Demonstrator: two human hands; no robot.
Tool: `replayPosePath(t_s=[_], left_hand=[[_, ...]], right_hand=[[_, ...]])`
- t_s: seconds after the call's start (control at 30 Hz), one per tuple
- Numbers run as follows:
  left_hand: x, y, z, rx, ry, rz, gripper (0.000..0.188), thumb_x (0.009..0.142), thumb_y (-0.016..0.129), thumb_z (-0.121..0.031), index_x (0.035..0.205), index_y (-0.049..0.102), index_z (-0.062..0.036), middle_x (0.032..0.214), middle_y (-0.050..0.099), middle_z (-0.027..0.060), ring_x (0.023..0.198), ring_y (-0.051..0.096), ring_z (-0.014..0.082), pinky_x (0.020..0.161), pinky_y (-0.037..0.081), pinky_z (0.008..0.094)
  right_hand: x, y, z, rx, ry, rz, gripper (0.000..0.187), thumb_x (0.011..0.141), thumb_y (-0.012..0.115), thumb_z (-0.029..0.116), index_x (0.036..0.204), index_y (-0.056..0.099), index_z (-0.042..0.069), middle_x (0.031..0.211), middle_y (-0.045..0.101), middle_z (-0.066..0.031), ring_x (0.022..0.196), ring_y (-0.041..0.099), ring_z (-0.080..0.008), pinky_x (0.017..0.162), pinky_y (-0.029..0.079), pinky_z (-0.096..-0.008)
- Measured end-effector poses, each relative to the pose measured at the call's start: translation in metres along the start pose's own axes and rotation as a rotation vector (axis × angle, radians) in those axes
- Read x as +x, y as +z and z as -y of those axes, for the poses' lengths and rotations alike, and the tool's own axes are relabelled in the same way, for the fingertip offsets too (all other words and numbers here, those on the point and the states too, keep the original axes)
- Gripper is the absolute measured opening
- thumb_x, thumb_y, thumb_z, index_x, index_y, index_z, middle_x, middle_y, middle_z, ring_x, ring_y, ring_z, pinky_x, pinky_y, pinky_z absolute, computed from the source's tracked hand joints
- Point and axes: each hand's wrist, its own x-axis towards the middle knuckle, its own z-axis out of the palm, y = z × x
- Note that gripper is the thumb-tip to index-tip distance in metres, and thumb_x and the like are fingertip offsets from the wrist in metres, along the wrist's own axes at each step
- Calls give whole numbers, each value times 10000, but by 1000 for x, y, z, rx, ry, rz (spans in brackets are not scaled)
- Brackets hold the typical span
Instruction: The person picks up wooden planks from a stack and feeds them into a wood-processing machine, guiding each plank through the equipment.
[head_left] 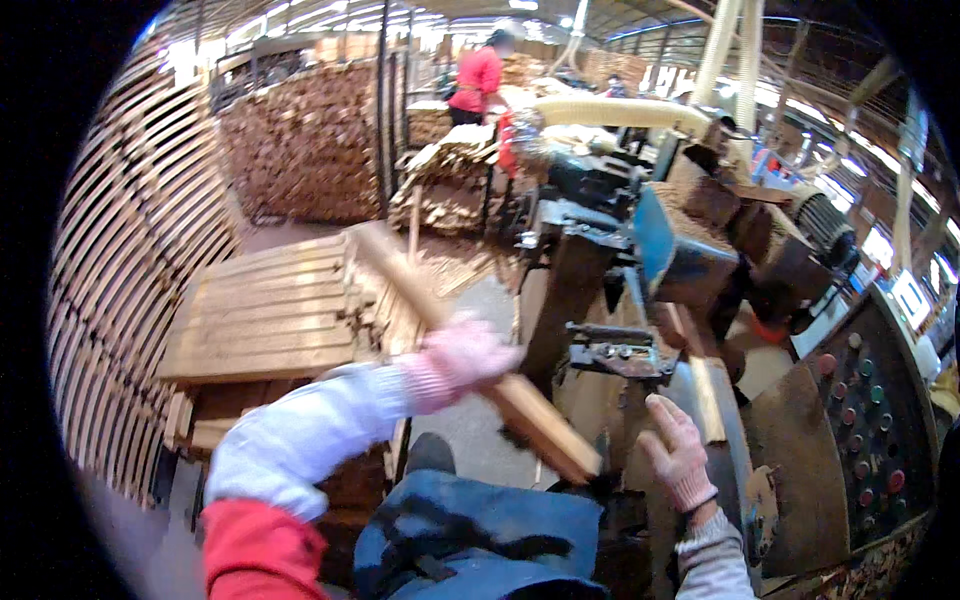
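Your left hand [465,357] is closed around the wooden board [543,420], held diagonally between the plank stack [265,310] and the machine [615,350]. Your right hand [677,455], fingers parted, is near the wood strip [707,395].

Just beyond and to the right of the right hand [678,455], a metal machine bed [684,390] carries a wooden strip [708,400]. Left of the left hand [462,358], planks [262,312] lie side by side on more lumber [210,436] (its lower part is shadowed). Beyond that hand, thin wood scraps [466,276] litter the floor [488,302].
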Motion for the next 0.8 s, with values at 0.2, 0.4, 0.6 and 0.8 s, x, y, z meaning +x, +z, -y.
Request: replayPosePath(t_s=[0.2, 0.4, 0.6, 0.8], left_hand=[[129, -15, -146, -37, 430, -462, 338, 808, 636, -196, 1135, 604, -115, 1000, 632, 51, 1026, 628, 254, 1068, 446, 515], [120, -7, -129, -324, 346, -558, 529, 775, 690, -185, 1290, 591, -118, 1261, 618, 119, 1222, 575, 317, 1105, 422, 526], [1, 38, 7, -159, -237, -165, 660, 765, 782, -200, 1383, 557, -137, 1354, 595, 119, 1320, 509, 357, 1169, 360, 506], [-187, 24, 98, 113, -799, -14, 788, 716, 827, -165, 1436, 509, -117, 1374, 580, 149, 1322, 506, 351, 1153, 362, 475]], right_hand=[[-90, -33, 96, 25, 611, 91, 782, 792, 809, 219, 1472, 496, -9, 1443, 558, -230, 1330, 530, -387, 1115, 417, -480], [-235, -101, 129, -477, 760, 62, 618, 895, 733, 211, 1464, 551, 55, 1314, 653, -222, 1167, 637, -377, 1015, 495, -435], [-261, -110, 91, -692, 735, 111, 654, 925, 697, 145, 1522, 461, 21, 1395, 614, -214, 1244, 609, -358, 1070, 467, -419], [-159, -75, -21, -542, 499, -394, 598, 900, 658, 69, 1474, 508, -6, 1421, 586, -224, 1281, 570, -402, 1093, 432, -465]])
